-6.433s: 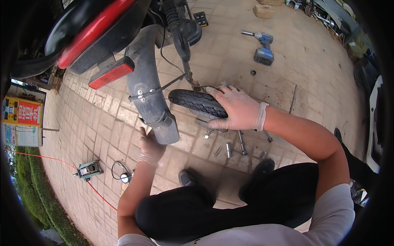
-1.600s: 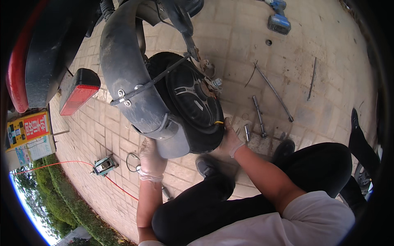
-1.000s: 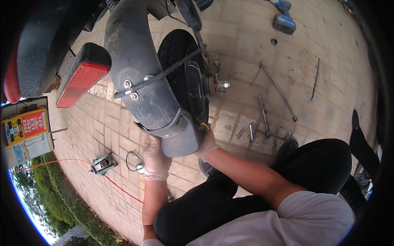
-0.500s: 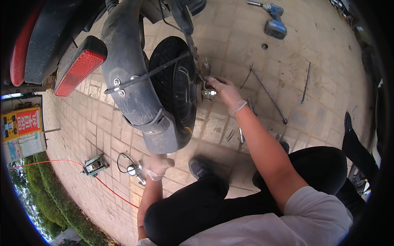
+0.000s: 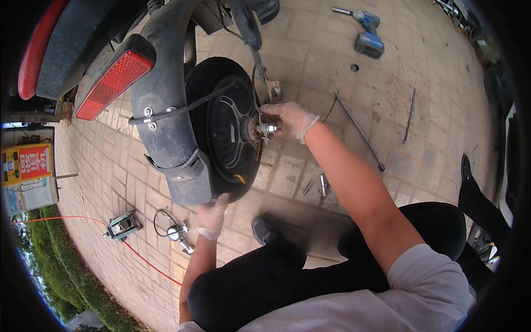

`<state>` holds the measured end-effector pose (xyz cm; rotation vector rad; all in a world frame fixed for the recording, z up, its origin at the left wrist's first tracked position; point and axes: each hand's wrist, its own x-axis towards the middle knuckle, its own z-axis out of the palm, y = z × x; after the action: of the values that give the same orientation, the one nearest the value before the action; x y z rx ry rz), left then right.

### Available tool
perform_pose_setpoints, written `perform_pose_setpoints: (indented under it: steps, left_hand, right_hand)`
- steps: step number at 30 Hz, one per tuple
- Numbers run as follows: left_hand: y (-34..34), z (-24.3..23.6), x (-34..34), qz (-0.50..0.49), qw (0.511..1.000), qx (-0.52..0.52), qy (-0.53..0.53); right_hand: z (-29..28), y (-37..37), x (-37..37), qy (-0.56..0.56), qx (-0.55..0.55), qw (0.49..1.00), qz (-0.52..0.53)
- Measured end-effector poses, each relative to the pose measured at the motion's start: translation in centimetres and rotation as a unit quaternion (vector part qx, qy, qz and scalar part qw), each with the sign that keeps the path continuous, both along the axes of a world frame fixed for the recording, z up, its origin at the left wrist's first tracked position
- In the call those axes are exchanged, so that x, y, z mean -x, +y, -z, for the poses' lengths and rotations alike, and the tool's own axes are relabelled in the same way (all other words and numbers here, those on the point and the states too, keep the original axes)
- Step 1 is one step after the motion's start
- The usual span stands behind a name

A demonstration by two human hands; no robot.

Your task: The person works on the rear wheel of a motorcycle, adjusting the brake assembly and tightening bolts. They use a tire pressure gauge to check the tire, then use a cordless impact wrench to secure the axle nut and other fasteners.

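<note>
A scooter's black wheel with hub point(image 5: 228, 141) stands within the rear of the frame, beside the dusty dark mudguard point(image 5: 160, 83) with its lower flap point(image 5: 188, 185). My gloved right hand point(image 5: 287, 119) is closed on the metal bracket at the axle, just by the silver nut point(image 5: 269, 128); some fingertips are hidden. My gloved left hand point(image 5: 211, 213) is below, closed against the bottom of the tyre at the flap's edge, thumb upward, other fingers partly hidden. A cable runs down the fork arm point(image 5: 251, 39) toward the axle. A red reflector point(image 5: 116, 83) sits at upper left.
A blue impact wrench point(image 5: 369, 44), thin rods point(image 5: 359, 130) and a socket point(image 5: 324, 185) lie on the paving. Left are a green jack point(image 5: 123, 226) with red hose and a gauge point(image 5: 176, 233). Another person's black-clad leg point(image 5: 473, 196) is at right, a signboard point(image 5: 27, 166) at far left.
My right hand has moved up from the tyre's bottom to the axle. My left hand stays low at the flap. The wheel, earlier tilted outside the mudguard, now sits more upright beside it.
</note>
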<state>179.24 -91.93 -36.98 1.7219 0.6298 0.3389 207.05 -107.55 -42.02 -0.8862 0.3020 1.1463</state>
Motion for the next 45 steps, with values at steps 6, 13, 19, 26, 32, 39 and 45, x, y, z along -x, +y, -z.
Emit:
perform_pose_setpoints:
  steps: [6, 13, 19, 26, 32, 39, 45]
  left_hand:
    - [0.1, 0.0, 0.0, 0.008, 0.998, 0.033, 0.059]
    - [0.0, -0.5, -0.4, 0.024, 0.998, 0.052, 0.022]
    - [-1.0, -1.0, -0.8, 0.074, 0.996, 0.010, 0.054]
    - [-2.7, -0.7, -1.3, 0.134, 0.989, -0.019, 0.061]
    - [-2.6, -0.7, -1.3, 0.089, 0.995, 0.028, 0.027]
    - [-3.5, -1.3, -2.0, 0.079, 0.996, -0.019, 0.044]
    - [-1.4, -2.7, -1.4, 0.172, 0.982, 0.033, 0.071]
  right_hand:
    - [0.4, 1.1, 1.4, 0.065, -0.070, 0.990, 0.102]
    - [-0.4, 0.9, 3.4, -0.233, -0.001, 0.970, 0.076]
    - [-2.0, -1.0, 2.1, -0.483, 0.180, 0.846, -0.137]
    - [0.6, -3.0, 6.8, -0.207, 0.104, 0.961, 0.152]
    - [1.3, -2.4, 5.5, -0.277, 0.139, 0.950, 0.045]
    - [-0.2, -2.6, 4.0, -0.119, 0.163, 0.979, 0.017]
    - [1.2, -3.0, 4.4, -0.089, 0.146, 0.984, 0.041]
